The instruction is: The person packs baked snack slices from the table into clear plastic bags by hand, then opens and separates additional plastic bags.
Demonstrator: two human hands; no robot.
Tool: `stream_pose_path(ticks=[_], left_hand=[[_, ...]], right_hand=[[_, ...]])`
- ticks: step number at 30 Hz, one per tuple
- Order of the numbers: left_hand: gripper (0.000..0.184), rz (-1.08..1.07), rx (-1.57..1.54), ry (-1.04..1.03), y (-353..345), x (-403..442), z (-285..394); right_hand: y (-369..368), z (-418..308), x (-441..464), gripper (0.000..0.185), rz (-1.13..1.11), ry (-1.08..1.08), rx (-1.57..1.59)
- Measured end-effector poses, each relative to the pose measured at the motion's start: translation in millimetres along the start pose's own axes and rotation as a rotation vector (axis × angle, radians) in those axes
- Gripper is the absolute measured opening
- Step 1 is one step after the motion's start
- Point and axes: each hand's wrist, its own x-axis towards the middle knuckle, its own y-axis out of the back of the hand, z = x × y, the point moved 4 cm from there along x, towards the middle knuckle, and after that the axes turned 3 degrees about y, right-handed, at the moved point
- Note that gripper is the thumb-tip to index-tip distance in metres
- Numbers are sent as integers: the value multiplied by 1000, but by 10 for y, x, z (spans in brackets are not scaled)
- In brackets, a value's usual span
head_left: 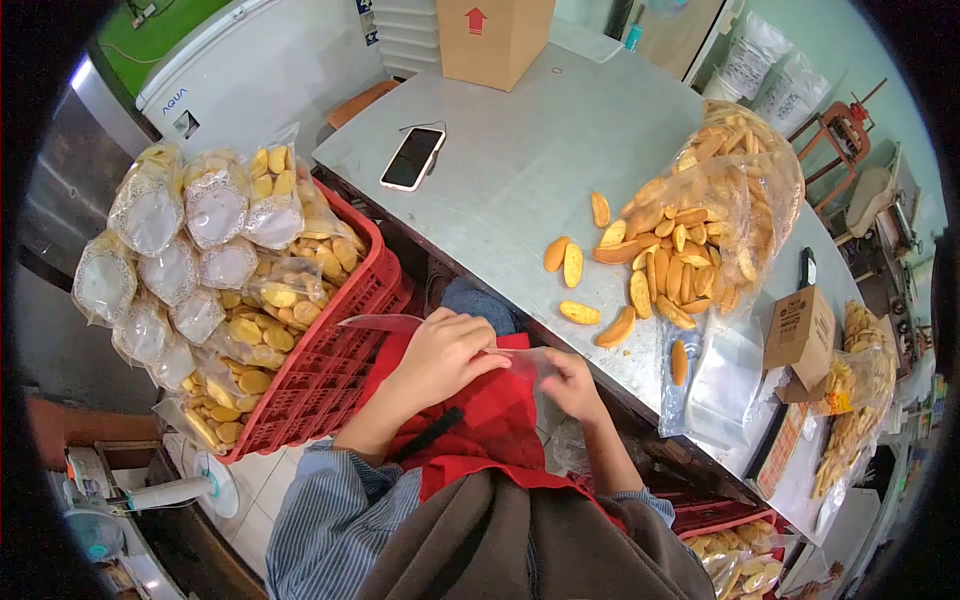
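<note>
In front of the red apron [510,410], both hands are on a thin clear plastic bag [524,362]. My left hand [450,350] has its fingers closed on the plastic, and a see-through pointed flap sticks out past its far side. My right hand [572,385] pinches the other end, its fingertips partly hidden. On the table, a pile of oval golden bread pieces [675,262] spills from a large clear bag [745,180]. Flat empty plastic bags [725,370] lie at the table's near right edge, with one bread piece [679,362] on them.
A red crate [330,340] on the left holds several filled bags [215,200] with round white labels. The metal table [500,170] carries a phone [413,158], a large carton [490,40], a small open carton [800,335] and another filled bag [855,400].
</note>
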Motion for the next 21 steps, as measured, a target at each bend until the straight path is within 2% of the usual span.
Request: stream_pose_path(ticks=[4, 7, 10, 13, 16, 21], left_hand=[[25, 121, 34, -138, -65, -4, 110], [25, 147, 24, -147, -33, -17, 126], [21, 115, 15, -135, 5, -72, 171], [21, 80, -17, -137, 39, -84, 199], [20, 15, -108, -159, -150, -87, 99], [17, 50, -5, -162, -145, -42, 130]], right_hand=[[-109, 22, 47, 20, -57, 127, -295], [-149, 19, 23, 19, -47, 116, -248], [-232, -19, -22, 20, -4, 231, -159], [-273, -145, 0, 17, -22, 152, -105], [-259, -120, -23, 13, 4, 154, -218], [-243, 14, -58, 10, 81, 171, -176]])
